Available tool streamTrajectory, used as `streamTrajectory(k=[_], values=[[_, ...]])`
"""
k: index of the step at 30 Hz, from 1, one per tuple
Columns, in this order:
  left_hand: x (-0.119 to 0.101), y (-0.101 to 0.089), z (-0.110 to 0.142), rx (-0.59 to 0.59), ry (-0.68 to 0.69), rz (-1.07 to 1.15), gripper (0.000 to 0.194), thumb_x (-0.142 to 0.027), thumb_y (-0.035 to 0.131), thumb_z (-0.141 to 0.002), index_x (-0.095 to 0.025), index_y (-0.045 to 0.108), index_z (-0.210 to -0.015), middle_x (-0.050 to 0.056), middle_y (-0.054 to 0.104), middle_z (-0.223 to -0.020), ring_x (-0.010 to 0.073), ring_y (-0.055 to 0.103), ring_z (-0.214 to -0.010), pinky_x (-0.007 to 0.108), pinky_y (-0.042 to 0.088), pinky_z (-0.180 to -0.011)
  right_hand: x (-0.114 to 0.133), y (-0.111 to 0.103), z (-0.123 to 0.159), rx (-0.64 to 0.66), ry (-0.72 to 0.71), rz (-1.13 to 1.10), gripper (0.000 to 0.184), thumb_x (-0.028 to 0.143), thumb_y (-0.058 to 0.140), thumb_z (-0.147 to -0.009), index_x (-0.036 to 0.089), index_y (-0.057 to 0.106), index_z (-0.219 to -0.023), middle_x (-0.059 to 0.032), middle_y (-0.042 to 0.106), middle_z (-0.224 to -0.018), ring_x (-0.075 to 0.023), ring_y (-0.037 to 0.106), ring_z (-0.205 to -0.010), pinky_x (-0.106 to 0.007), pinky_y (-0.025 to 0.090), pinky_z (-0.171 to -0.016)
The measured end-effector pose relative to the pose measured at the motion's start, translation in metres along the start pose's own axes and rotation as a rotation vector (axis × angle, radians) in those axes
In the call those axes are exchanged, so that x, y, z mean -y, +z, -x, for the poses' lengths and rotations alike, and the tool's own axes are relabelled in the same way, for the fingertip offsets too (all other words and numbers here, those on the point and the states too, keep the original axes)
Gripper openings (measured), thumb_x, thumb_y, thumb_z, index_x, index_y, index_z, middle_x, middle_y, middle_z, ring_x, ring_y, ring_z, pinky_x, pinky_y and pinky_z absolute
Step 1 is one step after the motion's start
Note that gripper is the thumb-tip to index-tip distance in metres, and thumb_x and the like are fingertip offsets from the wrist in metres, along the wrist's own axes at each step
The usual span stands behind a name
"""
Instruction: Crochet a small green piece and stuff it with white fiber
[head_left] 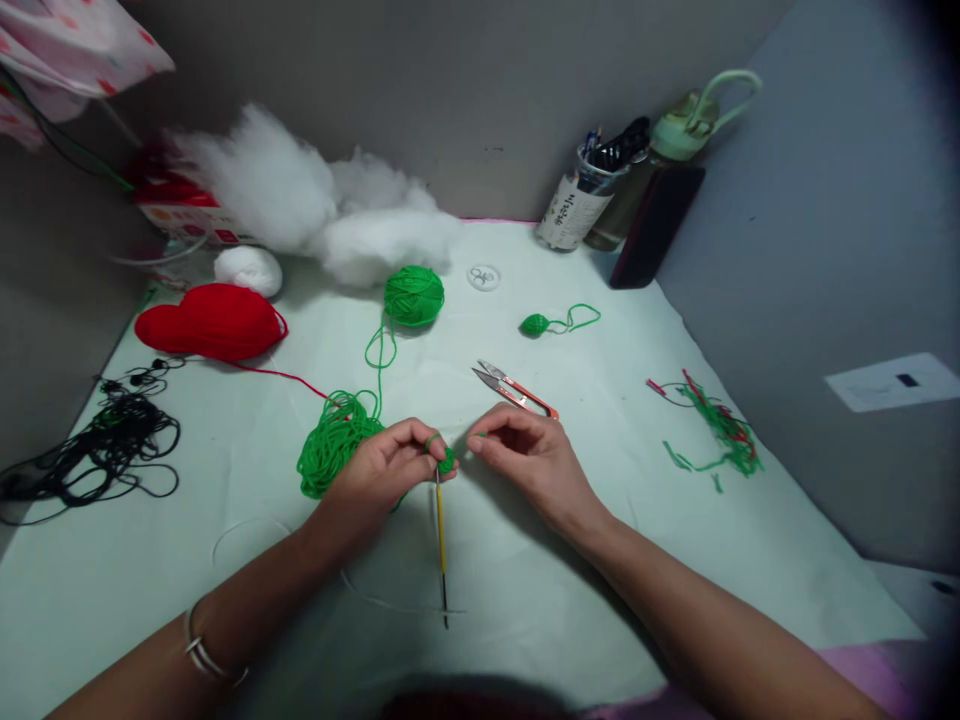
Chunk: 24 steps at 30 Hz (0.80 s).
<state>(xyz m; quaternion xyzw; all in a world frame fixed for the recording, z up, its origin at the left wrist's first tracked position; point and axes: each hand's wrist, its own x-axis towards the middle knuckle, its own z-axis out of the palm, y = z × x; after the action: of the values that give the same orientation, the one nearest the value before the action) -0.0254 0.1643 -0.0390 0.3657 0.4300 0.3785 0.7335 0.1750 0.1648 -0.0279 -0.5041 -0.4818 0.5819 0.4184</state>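
Observation:
My left hand (395, 458) pinches a small green crochet piece (447, 461), with a strand of green yarn looped over a finger. A crochet hook (441, 530) with a yellow grip hangs down from that piece, its lower end near the table. Just to the right, my right hand (521, 450) is closed in a pinch, a bit of green yarn (481, 435) showing at the fingertips. Loose green yarn (335, 445) is heaped behind my left hand, and a strand runs up to a green yarn ball (414, 296). Orange-handled thread snips (514, 388) lie beyond my right hand.
Red yarn (214, 322), a white ball (248, 271), fluffy stuffing (300, 195) and tangled black yarn (112, 445) lie left. A small green crocheted piece (535, 325) and yarn scraps (720, 430) lie right. A pen cup (576, 205), bottle (679, 135) and phone (658, 228) stand behind.

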Motion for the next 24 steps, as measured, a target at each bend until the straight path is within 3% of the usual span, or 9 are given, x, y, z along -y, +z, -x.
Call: streamTrajectory(k=[5,9,14,17,20,24], values=[[-0.003,0.002,0.002,-0.012,-0.018,0.024,0.028,-0.038,0.083,-0.086,-0.016,0.069,-0.075,0.004,0.073,-0.097,0.0159,0.072,-0.085,0.029,0.061,-0.084,0.003,0.001,0.002,0.024,0.014,0.006,0.02,0.038,0.081,-0.081,0.02,0.074,-0.078,0.0008,0.062,-0.07,-0.013,0.05,-0.065,-0.029,0.04,-0.061],[-0.003,0.006,0.002,-0.037,0.0,0.049,0.037,-0.033,0.089,-0.08,-0.017,0.058,-0.069,0.006,0.076,-0.101,0.0153,0.075,-0.079,0.029,0.062,-0.076,0.005,0.002,0.003,0.058,0.033,0.024,0.021,0.039,0.075,-0.086,0.02,0.072,-0.08,0.001,0.063,-0.071,-0.0129,0.051,-0.066,-0.029,0.04,-0.062],[0.0,0.009,0.001,-0.051,0.049,0.048,0.028,-0.027,0.089,-0.079,-0.019,0.066,-0.093,-0.001,0.073,-0.089,0.0155,0.076,-0.074,0.028,0.062,-0.07,0.003,0.002,0.004,0.053,0.029,0.055,0.02,0.038,0.072,-0.088,0.02,0.071,-0.082,0.0028,0.058,-0.069,-0.0117,0.048,-0.064,-0.028,0.038,-0.061],[0.0,0.01,0.002,-0.047,0.055,0.006,0.023,-0.027,0.085,-0.082,-0.018,0.065,-0.087,0.0,0.072,-0.09,0.0155,0.077,-0.077,0.03,0.063,-0.076,0.0,0.003,0.004,-0.015,-0.025,0.072,0.017,0.036,0.076,-0.085,0.02,0.072,-0.08,0.0016,0.06,-0.072,-0.0118,0.049,-0.065,-0.028,0.039,-0.06],[-0.001,0.011,0.002,-0.043,0.075,0.025,0.032,-0.023,0.086,-0.079,-0.02,0.054,-0.084,-0.001,0.071,-0.093,0.0167,0.078,-0.078,0.031,0.063,-0.076,-0.001,0.004,0.004,-0.084,-0.071,0.082,0.015,0.032,0.078,-0.081,0.02,0.071,-0.077,0.0022,0.06,-0.071,-0.0112,0.05,-0.062,-0.028,0.039,-0.058],[-0.002,0.011,0.001,-0.032,0.041,0.024,0.044,-0.018,0.086,-0.076,-0.024,0.059,-0.111,-0.004,0.067,-0.089,0.0188,0.079,-0.08,0.031,0.062,-0.075,0.0,0.005,0.004,-0.114,-0.083,0.074,0.015,0.03,0.079,-0.079,0.02,0.068,-0.075,0.004,0.058,-0.066,-0.0102,0.049,-0.059,-0.027,0.038,-0.056]])
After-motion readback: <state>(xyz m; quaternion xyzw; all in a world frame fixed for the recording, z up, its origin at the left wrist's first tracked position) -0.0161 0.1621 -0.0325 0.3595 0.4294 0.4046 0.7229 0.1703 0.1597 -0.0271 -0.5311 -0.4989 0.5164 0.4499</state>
